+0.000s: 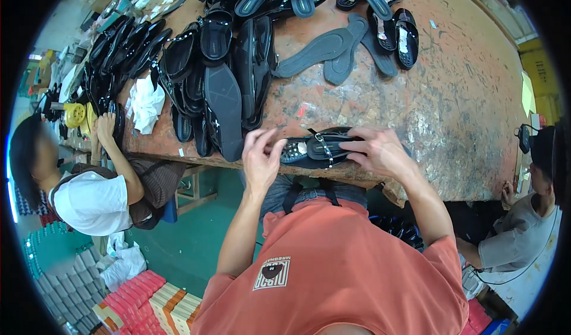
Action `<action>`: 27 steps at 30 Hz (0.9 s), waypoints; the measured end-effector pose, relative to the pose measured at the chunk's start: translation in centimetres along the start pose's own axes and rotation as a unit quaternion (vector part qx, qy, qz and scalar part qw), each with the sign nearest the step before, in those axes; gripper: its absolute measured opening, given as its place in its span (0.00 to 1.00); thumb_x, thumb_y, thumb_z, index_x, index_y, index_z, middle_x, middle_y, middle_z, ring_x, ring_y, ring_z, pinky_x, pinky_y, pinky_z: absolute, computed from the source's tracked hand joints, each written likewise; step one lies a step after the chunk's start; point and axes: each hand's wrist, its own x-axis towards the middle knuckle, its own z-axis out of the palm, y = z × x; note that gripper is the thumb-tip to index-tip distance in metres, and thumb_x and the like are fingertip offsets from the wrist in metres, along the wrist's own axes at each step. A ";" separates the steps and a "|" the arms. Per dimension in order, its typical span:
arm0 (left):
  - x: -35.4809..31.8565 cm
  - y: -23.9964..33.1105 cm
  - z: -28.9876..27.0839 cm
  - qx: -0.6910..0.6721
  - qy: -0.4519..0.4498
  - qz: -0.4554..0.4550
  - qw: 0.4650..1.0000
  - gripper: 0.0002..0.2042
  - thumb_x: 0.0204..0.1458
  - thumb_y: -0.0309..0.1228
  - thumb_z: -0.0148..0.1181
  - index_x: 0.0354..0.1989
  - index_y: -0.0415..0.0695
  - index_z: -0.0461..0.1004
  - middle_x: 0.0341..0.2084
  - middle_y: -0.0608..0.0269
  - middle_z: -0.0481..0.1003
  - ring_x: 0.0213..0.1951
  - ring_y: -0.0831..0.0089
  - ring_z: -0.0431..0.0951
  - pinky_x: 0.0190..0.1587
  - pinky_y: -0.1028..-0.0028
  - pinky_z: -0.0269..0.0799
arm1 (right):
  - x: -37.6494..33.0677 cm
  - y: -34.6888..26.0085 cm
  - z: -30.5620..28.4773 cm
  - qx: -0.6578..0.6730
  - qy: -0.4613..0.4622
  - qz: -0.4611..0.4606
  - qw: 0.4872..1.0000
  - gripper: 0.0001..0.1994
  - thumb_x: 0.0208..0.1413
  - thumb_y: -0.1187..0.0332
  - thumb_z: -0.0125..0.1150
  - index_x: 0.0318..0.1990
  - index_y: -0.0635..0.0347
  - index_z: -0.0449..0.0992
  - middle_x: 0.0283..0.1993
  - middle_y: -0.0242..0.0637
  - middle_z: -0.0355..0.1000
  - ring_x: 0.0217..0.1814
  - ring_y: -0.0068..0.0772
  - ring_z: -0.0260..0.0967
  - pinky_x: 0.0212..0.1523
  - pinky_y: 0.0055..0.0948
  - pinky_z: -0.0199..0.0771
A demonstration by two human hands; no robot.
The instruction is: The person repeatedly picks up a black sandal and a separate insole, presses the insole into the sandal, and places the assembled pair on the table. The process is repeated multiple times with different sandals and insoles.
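Note:
A black shoe with a studded toe and a buckled strap (321,149) lies sideways near the front edge of the worn table. My right hand (377,152) is closed on its heel end, thumb and fingers at the opening. At the toe end is my left hand (262,155), thumb and forefinger curved and apart. Its thumb tip is close to the toe; whether they touch is hard to tell. A dark insole seems to show inside the shoe, partly under the strap.
Piled black shoes (223,97) stand left of centre, beside crumpled white paper (144,104). Loose grey insoles (315,52) lie beyond my hands, near more black shoes (406,37). One person (89,198) sits at the left, another (523,234) at the right.

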 end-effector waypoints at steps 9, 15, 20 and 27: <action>-4.4 -1.4 -1.1 -0.164 -0.069 -0.186 0.966 0.17 0.65 0.18 0.63 0.61 0.29 0.79 0.53 0.54 0.77 0.42 0.72 0.87 0.46 0.74 0.88 | 4.2 -2.1 4.8 0.001 0.001 -0.053 0.999 0.11 0.51 0.70 0.72 0.43 0.56 0.88 0.48 0.36 0.83 0.49 0.44 0.82 0.48 0.43 0.84; -4.4 -1.6 -1.0 -0.184 -0.063 -0.209 0.958 0.18 0.63 0.19 0.64 0.62 0.29 0.78 0.49 0.54 0.77 0.39 0.72 0.87 0.45 0.75 0.87 | 4.6 -2.2 5.8 -0.035 0.013 -0.076 0.996 0.13 0.48 0.71 0.72 0.44 0.55 0.88 0.46 0.33 0.82 0.50 0.41 0.80 0.50 0.41 0.83; -3.8 -0.8 -0.6 -0.115 -0.058 -0.205 0.970 0.19 0.56 0.23 0.71 0.55 0.28 0.80 0.47 0.54 0.79 0.35 0.75 0.85 0.39 0.74 0.85 | 4.8 -2.3 5.9 -0.041 0.009 -0.078 0.996 0.12 0.49 0.71 0.71 0.42 0.54 0.87 0.45 0.32 0.81 0.52 0.39 0.79 0.49 0.42 0.81; -1.6 1.0 -0.3 0.051 -0.050 -0.159 0.985 0.12 0.53 0.27 0.76 0.42 0.36 0.83 0.34 0.55 0.79 0.30 0.67 0.82 0.36 0.66 0.79 | 5.0 -2.2 6.9 -0.123 -0.032 -0.072 0.989 0.12 0.51 0.63 0.72 0.44 0.48 0.88 0.51 0.33 0.79 0.55 0.36 0.76 0.55 0.42 0.72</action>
